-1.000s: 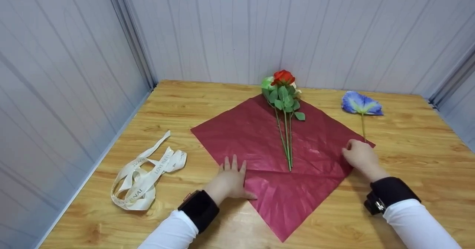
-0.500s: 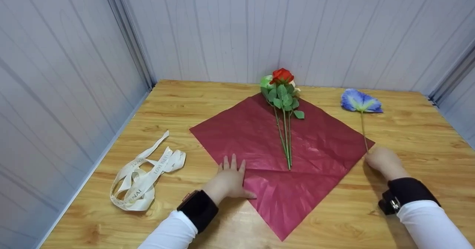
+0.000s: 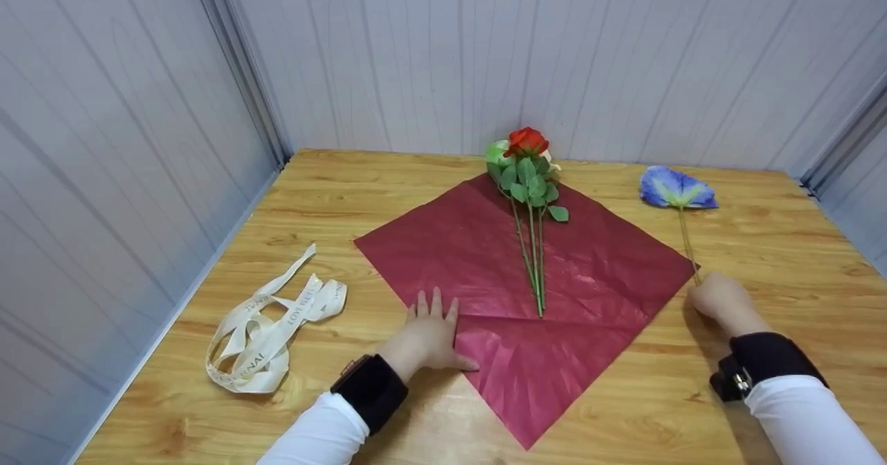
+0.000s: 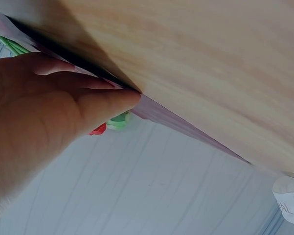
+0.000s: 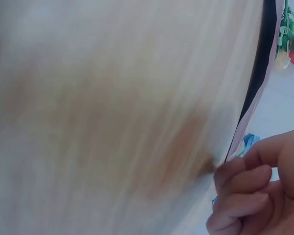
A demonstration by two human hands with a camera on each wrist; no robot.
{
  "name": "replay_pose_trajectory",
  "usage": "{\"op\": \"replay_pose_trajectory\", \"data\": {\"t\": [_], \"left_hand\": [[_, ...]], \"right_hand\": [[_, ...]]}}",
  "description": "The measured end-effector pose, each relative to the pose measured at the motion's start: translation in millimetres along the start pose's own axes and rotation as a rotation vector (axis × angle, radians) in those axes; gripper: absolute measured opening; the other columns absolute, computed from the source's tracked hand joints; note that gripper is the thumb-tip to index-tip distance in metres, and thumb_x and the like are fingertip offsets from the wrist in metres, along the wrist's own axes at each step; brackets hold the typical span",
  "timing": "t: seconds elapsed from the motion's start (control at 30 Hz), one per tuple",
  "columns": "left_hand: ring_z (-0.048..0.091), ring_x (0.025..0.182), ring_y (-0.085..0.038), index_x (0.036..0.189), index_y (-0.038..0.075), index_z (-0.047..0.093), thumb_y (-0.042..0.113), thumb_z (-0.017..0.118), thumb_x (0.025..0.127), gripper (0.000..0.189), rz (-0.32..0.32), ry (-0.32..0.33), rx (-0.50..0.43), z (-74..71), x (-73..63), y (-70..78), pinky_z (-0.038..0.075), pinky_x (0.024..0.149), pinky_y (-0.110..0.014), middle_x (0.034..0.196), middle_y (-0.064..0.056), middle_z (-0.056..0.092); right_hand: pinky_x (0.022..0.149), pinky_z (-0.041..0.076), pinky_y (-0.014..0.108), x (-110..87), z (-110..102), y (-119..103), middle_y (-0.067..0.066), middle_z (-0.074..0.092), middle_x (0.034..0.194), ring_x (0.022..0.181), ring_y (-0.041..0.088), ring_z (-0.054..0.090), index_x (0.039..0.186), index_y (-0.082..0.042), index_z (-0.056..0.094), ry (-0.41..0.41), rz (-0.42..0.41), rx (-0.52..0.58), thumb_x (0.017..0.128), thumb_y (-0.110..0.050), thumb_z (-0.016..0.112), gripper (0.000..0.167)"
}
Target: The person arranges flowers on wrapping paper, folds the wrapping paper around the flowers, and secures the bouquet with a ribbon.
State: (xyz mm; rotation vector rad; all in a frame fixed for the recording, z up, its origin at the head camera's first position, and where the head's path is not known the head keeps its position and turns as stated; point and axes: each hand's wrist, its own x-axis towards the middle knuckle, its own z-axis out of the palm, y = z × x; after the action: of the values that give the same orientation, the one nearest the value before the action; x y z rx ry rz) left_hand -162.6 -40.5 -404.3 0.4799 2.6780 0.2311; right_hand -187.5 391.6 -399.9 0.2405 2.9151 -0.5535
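Note:
A burgundy sheet of wrapping paper [image 3: 429,257] lies diamond-wise on the table in the head view. My left hand [image 3: 424,340] rests on its lower left edge, fingers spread and straight. Three long stems lie on the sheet, topped by a red rose [image 3: 528,142], a green-white bloom [image 3: 497,153] and a pale one mostly hidden behind. At the sheet's right corner, my right hand [image 3: 724,304] pinches the lower stem of a blue artificial flower [image 3: 678,188], its bloom lying farther back. The right wrist view shows that hand's fingers [image 5: 244,183] curled, the stem barely visible there.
A loosely coiled white printed ribbon [image 3: 267,354] lies on the table's left side. Pale panelled walls [image 3: 416,56] stand behind the wooden table [image 3: 332,195] and at both sides.
My right hand has moved right from the paper's right corner and taken the blue flower's stem, which has shifted slightly right. My left hand has stayed in place on the paper.

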Motion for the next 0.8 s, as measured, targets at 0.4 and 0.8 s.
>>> {"op": "replay_pose_trajectory", "data": {"t": [0.4,0.8], "left_hand": [[0.004,0.142,-0.048,0.152,0.006,0.017,0.064,0.068,0.073,0.11,0.001,-0.001,-0.002,0.0,1.1,0.3,0.014,0.115,-0.052,0.156,-0.026,0.005],[0.003,0.142,-0.047,0.152,0.007,0.016,0.065,0.067,0.073,0.11,-0.005,-0.019,-0.003,0.2,2.4,-0.4,0.013,0.116,-0.052,0.156,-0.025,0.003]], "right_hand": [[0.067,0.048,0.052,5.1,4.0,-7.8,0.036,0.06,0.089,0.082,0.052,0.058,0.08,0.013,0.059,0.214,-0.01,-0.001,0.093,-0.012,0.038,0.034],[0.073,0.048,0.055,7.9,15.4,-65.9,0.038,0.062,0.093,0.082,0.05,0.06,0.097,0.018,0.061,0.479,-0.149,0.106,0.096,-0.008,0.043,0.032]]}}
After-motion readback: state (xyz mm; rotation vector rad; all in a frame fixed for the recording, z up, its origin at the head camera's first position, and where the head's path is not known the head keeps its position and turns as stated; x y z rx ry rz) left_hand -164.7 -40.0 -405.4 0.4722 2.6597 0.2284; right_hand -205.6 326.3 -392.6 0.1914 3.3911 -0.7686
